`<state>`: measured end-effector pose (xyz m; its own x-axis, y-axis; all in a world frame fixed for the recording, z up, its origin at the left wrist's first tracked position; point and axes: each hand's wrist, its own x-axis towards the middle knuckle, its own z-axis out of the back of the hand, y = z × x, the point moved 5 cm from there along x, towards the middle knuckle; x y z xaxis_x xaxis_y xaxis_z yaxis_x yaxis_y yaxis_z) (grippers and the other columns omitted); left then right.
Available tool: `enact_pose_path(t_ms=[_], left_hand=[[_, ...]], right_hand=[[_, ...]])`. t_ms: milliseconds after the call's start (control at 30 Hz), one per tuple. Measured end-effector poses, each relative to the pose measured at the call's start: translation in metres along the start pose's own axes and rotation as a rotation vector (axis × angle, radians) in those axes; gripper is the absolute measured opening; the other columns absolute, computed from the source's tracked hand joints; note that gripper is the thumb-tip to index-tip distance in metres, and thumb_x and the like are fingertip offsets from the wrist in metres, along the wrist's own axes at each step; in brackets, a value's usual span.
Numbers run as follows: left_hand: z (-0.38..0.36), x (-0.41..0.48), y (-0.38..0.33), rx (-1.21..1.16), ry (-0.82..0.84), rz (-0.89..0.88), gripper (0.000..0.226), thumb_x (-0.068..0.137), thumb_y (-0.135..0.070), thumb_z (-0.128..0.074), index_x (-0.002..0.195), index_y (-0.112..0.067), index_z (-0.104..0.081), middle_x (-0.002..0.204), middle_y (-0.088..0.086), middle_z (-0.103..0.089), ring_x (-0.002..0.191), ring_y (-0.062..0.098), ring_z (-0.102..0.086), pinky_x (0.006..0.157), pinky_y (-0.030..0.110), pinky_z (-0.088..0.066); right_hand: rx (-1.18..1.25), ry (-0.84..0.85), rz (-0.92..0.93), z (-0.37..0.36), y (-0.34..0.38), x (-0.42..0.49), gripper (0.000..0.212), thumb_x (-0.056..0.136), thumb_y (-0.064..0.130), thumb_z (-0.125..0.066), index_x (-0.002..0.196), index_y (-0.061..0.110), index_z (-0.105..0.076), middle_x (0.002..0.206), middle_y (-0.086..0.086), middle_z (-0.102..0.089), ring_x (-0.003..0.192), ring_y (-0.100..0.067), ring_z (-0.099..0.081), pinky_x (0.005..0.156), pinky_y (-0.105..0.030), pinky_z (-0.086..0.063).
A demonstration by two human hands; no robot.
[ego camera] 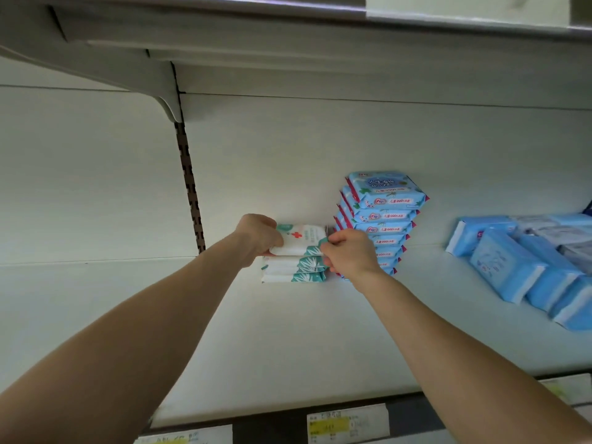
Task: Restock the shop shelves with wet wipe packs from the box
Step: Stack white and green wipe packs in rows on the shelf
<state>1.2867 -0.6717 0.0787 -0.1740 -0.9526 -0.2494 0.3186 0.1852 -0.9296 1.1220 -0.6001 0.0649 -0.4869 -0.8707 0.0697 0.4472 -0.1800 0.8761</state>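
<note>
A white and teal wet wipe pack with a red cross sits on top of a short stack of the same packs at the back of the white shelf. My left hand grips the pack's left end. My right hand pinches its right end, fingers curled. The box is out of view.
A tall stack of blue wipe packs stands right beside my right hand. More blue packs lie at the shelf's right. An upper shelf hangs overhead. Price labels line the front edge. A slotted upright runs at left.
</note>
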Motion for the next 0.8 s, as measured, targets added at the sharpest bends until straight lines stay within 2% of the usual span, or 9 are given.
enact_pose_path(t_ms=[100, 167, 267, 333, 400, 467, 633, 700, 800], left_hand=[[-0.005, 0.005, 0.001, 0.182, -0.009, -0.057, 0.045, 0.082, 0.007, -0.060, 0.125, -0.007, -0.060, 0.105, 0.009, -0.061, 0.074, 0.019, -0.059, 0.058, 0.021, -0.047], [-0.004, 0.005, -0.001, 0.255, -0.005, -0.078, 0.046, 0.083, 0.001, -0.063, 0.128, -0.009, -0.060, 0.098, 0.006, -0.056, 0.066, 0.014, -0.049, 0.053, 0.020, -0.039], [-0.002, 0.003, 0.004, 0.278, 0.080, -0.015, 0.051, 0.088, -0.012, -0.063, 0.137, -0.020, -0.052, 0.110, 0.006, -0.053, 0.095, 0.021, -0.051, 0.078, 0.031, -0.046], [-0.001, 0.000, 0.010, 0.286, 0.167, 0.035, 0.061, 0.087, -0.024, -0.067, 0.143, -0.028, -0.042, 0.123, 0.007, -0.054, 0.111, 0.028, -0.049, 0.090, 0.043, -0.047], [-0.005, -0.002, 0.015, 0.349, 0.257, 0.061, 0.077, 0.084, -0.024, -0.072, 0.148, -0.032, -0.029, 0.132, 0.008, -0.052, 0.116, 0.033, -0.051, 0.093, 0.049, -0.048], [-0.008, -0.002, 0.018, 0.412, 0.284, 0.046, 0.086, 0.084, -0.012, -0.071, 0.150, -0.033, -0.020, 0.133, 0.007, -0.050, 0.113, 0.033, -0.055, 0.092, 0.050, -0.050], [-0.009, 0.004, 0.020, 0.428, 0.240, -0.017, 0.080, 0.087, -0.001, -0.060, 0.150, -0.030, -0.021, 0.121, 0.005, -0.046, 0.111, 0.034, -0.056, 0.088, 0.049, -0.054], [-0.008, 0.003, 0.020, 0.364, 0.257, 0.024, 0.071, 0.090, -0.011, -0.059, 0.148, -0.032, -0.024, 0.124, 0.006, -0.050, 0.109, 0.035, -0.057, 0.091, 0.050, -0.051], [-0.008, 0.004, 0.022, 0.184, 0.236, 0.111, 0.055, 0.092, -0.039, -0.057, 0.140, -0.035, -0.029, 0.132, 0.006, -0.047, 0.113, 0.041, -0.053, 0.091, 0.051, -0.045]], right_hand=[[-0.405, -0.005, 0.146, 0.001, 0.006, -0.004, 0.018, 0.093, 0.029, -0.058, 0.098, 0.013, -0.067, 0.090, -0.003, -0.068, 0.079, -0.019, -0.058, 0.067, -0.027, -0.045], [-0.646, -0.061, 0.258, 0.003, 0.011, -0.010, 0.025, 0.096, 0.038, -0.051, 0.104, 0.017, -0.062, 0.091, -0.003, -0.066, 0.079, -0.020, -0.058, 0.062, -0.027, -0.038], [-0.951, -0.062, 0.429, -0.006, 0.015, -0.019, 0.042, 0.095, 0.049, -0.045, 0.124, 0.019, -0.046, 0.098, -0.007, -0.063, 0.090, -0.025, -0.060, 0.063, -0.030, -0.036], [-1.067, 0.002, 0.442, -0.016, 0.013, -0.019, 0.048, 0.095, 0.046, -0.048, 0.134, 0.020, -0.038, 0.109, -0.009, -0.059, 0.096, -0.026, -0.059, 0.066, -0.031, -0.036], [-1.130, 0.020, 0.434, -0.020, 0.014, -0.016, 0.048, 0.096, 0.036, -0.053, 0.138, 0.020, -0.036, 0.116, -0.011, -0.053, 0.097, -0.025, -0.058, 0.068, -0.032, -0.036], [-1.127, 0.026, 0.443, -0.023, 0.016, -0.012, 0.045, 0.096, 0.027, -0.055, 0.137, 0.018, -0.038, 0.119, -0.012, -0.051, 0.097, -0.025, -0.059, 0.067, -0.031, -0.037], [-1.074, 0.055, 0.457, -0.026, 0.018, -0.008, 0.038, 0.098, 0.021, -0.051, 0.134, 0.017, -0.041, 0.123, -0.014, -0.051, 0.095, -0.026, -0.062, 0.069, -0.032, -0.044], [-1.056, 0.068, 0.449, -0.027, 0.015, -0.008, 0.040, 0.098, 0.021, -0.049, 0.136, 0.016, -0.038, 0.116, -0.012, -0.057, 0.096, -0.026, -0.061, 0.067, -0.032, -0.041], [-1.025, 0.092, 0.432, -0.029, 0.012, -0.010, 0.040, 0.100, 0.021, -0.044, 0.138, 0.014, -0.033, 0.109, -0.011, -0.063, 0.096, -0.027, -0.061, 0.065, -0.030, -0.038]])
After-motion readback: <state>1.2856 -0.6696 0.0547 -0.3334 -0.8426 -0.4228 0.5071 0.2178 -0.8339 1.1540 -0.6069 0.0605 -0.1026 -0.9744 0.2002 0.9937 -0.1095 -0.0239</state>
